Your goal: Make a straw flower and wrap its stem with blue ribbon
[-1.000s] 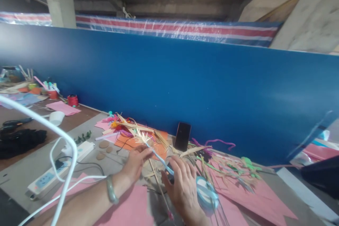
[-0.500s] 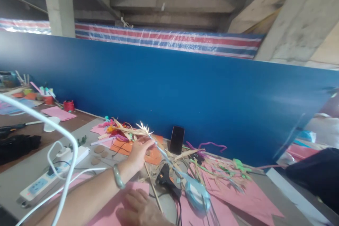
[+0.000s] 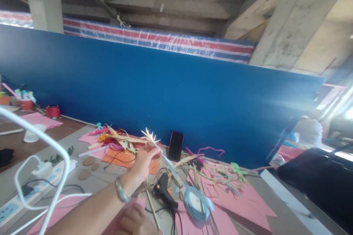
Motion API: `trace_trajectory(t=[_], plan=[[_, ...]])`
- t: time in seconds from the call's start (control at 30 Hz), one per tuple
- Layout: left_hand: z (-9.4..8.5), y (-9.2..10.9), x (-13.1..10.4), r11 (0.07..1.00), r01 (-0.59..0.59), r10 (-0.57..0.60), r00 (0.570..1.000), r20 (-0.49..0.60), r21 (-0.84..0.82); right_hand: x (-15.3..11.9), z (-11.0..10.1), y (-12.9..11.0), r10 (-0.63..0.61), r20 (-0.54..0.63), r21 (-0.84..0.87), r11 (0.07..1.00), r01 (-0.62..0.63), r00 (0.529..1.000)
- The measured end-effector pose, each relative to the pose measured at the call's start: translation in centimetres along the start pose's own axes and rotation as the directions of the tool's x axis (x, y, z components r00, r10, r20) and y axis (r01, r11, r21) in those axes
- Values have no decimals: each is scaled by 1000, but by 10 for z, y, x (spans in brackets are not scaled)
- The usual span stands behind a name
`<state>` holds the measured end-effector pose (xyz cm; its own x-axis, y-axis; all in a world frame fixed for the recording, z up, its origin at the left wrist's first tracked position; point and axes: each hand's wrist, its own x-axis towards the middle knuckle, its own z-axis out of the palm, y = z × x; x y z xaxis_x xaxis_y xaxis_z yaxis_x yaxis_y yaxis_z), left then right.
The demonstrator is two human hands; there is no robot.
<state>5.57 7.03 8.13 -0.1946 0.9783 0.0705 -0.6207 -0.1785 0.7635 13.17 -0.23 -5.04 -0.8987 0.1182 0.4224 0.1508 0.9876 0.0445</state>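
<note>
My left hand [image 3: 145, 159], with a jade-coloured bangle on its wrist, pinches a pale flower [image 3: 149, 136] with thin spiky petals just below its head. From these fingers a light blue ribbon [image 3: 168, 163] runs down to the right towards a ribbon roll [image 3: 194, 205] lying on pink paper. My right hand [image 3: 136, 220] is low in the frame over pink paper, fingers bent and smeared by motion; whether it holds anything is unclear. Between the hands and the roll lies a black glue gun [image 3: 164, 192], with a thin stick [image 3: 152, 207] beside it.
A phone [image 3: 175, 146] leans against the blue partition [image 3: 176, 91]. Orange paper [image 3: 118, 157], dry strips and coloured pipe cleaners lie behind my left hand. Pink sheets [image 3: 248, 205] cover the right side. A white power strip [image 3: 35, 191] and a looping white cable [image 3: 62, 154] are at left.
The view has swung to the right, so things sit further left. My right hand has gone from lying flat to bent fingers, lower down. The left hand keeps the flower.
</note>
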Motion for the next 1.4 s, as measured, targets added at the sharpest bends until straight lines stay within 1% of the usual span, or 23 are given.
trace_trajectory(t=[0.07, 0.13, 0.2, 0.23, 0.27, 0.33, 0.37, 0.43, 0.47, 0.5, 0.53, 0.57, 0.63, 0.67, 0.73, 0.83, 0.93, 0.97, 1.03, 1.1, 1.2, 1.3, 1.4], plan=[[-8, 1, -2, 999, -18, 19, 1000, -18, 47, -2, -31, 1, 153, -179, 57, 988, -145, 972], [-14, 6, 0, 994, -42, 46, 998, -39, 97, -6, -65, 4, 246, -360, 42, 968, -248, 900], [-16, 14, 3, 991, -57, 64, 996, -57, 123, -11, -92, 12, 426, -559, 47, 873, -486, 712], [-16, 19, 4, 990, -62, 70, 996, -59, 126, -14, -101, 18, 466, -673, 88, 822, -563, 575], [-16, 23, 6, 989, -74, 81, 995, -51, 126, -16, -107, 26, 478, -736, 121, 790, -601, 480], [-16, 29, 9, 985, -99, 101, 995, -8, 138, -20, -110, 42, 634, -687, 285, 684, -671, 355], [-17, 31, 10, 982, -112, 111, 994, 13, 149, -22, -108, 48, 734, -595, 398, 622, -674, 326], [-19, 33, 13, 972, -142, 136, 990, 46, 185, -23, -99, 56, 891, -336, 635, 454, -624, 306], [-20, 33, 14, 963, -169, 161, 985, 56, 211, -23, -94, 57, 926, -231, 720, 369, -588, 299], [-22, 33, 15, 948, -205, 197, 979, 57, 243, -22, -90, 56, 943, -175, 770, 310, -557, 283], [-24, 33, 17, 928, -245, 239, 969, 55, 282, -21, -87, 54, 952, -175, 789, 289, -543, 253], [-26, 34, 18, 903, -285, 282, 958, 57, 322, -20, -85, 51, 951, -225, 780, 307, -545, 214], [-30, 36, 21, 856, -339, 340, 938, 69, 390, -17, -86, 44, 914, -372, 713, 392, -581, 161], [-31, 37, 22, 840, -354, 353, 932, 81, 411, -16, -88, 42, 894, -420, 678, 424, -601, 157], [-34, 39, 23, 817, -376, 361, 925, 121, 437, -14, -96, 39, 885, -431, 641, 437, -631, 175], [-36, 41, 23, 781, -418, 383, 907, 173, 465, -13, -111, 40, 917, -343, 629, 385, -675, 204], [-36, 42, 23, 746, -455, 405, 890, 212, 486, -13, -128, 43, 924, -272, 609, 382, -695, 269], [-36, 43, 22, 751, -449, 385, 894, 230, 485, -14, -132, 44, 917, -272, 600, 400, -693, 293], [-36, 46, 22, 795, -398, 295, 913, 281, 459, -17, -141, 50, 905, -293, 603, 424, -676, 307], [-36, 49, 21, 856, -317, 181, 924, 338, 409, -20, -147, 57, 918, -267, 638, 397, -660, 295], [-35, 50, 16, 917, -202, 44, 908, 417, 343, -26, -152, 67, 940, -171, 652, 332, -682, 295], [-32, 49, 9, 923, -151, -38, 879, 475, 353, -27, -153, 67, 924, -148, 586, 368, -722, 351], [-27, 47, 1, 904, -154, -64, 874, 482, 398, -21, -152, 57, 898, -112, 577, 407, -708, 425]])
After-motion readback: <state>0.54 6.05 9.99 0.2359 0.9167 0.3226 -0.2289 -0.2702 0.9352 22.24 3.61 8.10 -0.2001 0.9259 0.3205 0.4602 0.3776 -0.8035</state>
